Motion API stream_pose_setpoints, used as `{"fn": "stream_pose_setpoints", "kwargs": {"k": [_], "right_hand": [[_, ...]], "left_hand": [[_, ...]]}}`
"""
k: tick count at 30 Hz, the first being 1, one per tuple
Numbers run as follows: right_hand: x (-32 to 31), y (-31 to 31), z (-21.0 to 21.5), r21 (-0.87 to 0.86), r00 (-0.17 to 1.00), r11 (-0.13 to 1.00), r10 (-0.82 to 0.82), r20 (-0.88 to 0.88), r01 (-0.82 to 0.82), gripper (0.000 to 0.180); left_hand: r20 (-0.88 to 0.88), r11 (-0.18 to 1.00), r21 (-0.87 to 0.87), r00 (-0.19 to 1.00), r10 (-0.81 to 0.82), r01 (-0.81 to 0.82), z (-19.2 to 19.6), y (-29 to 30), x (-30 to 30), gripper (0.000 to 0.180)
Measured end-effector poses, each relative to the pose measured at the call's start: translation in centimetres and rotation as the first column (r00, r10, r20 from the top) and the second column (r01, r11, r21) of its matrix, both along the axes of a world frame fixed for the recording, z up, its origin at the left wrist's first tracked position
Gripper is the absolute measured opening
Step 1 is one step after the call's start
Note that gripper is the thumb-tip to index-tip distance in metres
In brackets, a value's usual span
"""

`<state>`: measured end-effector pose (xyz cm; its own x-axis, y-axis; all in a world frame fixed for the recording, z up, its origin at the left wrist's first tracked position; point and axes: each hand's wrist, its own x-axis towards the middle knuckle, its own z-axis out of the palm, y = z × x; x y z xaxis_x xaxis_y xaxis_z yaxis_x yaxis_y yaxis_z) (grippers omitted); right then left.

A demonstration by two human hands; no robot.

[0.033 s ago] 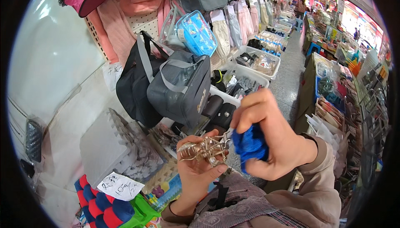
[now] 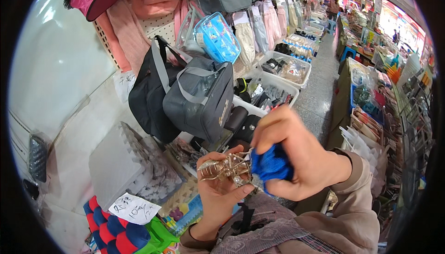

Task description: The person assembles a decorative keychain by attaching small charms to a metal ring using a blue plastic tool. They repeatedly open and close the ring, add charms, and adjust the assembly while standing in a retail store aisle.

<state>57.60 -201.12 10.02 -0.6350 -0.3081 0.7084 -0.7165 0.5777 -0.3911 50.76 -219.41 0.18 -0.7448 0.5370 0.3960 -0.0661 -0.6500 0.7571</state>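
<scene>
My left hand is wrapped around a gold-coloured wire ornament with coiled parts and a few pearl-like beads; its exact kind is hard to make out. A bunched blue cloth is gripped in my right hand, between thumb and fingers. The cloth meets the right end of the ornament and hides part of it. Motion smears the right fingers slightly. Both hands are held in front of my body, over the goods below.
Grey and black bags hang just beyond my hands. Stacked grey foam mats and a handwritten paper sign lie to the left. White baskets of packaged goods line the aisle, with a crowded stall opposite.
My right hand has moved a little left with the blue cloth, which now presses up to the ornament's right end. My left hand stays nearly in place.
</scene>
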Motion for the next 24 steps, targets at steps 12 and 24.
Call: {"fn": "stream_pose_setpoints", "kwargs": {"k": [12,24], "right_hand": [[-1.1,-1.3,-1.9,0.290,0.978,0.941,-0.131,-0.163,0.175,0.032],[-2.1,-1.0,-2.8,0.149,0.963,0.988,-0.005,-0.268,0.047,0.038]], "left_hand": [[-0.135,0.993,-0.103,0.990,0.043,-0.057,0.3,-1.0,0.1,0.076],[-0.034,0.999,0.004,0.999,-0.041,0.041,-0.1,-1.2,-0.4,0.076]]}}
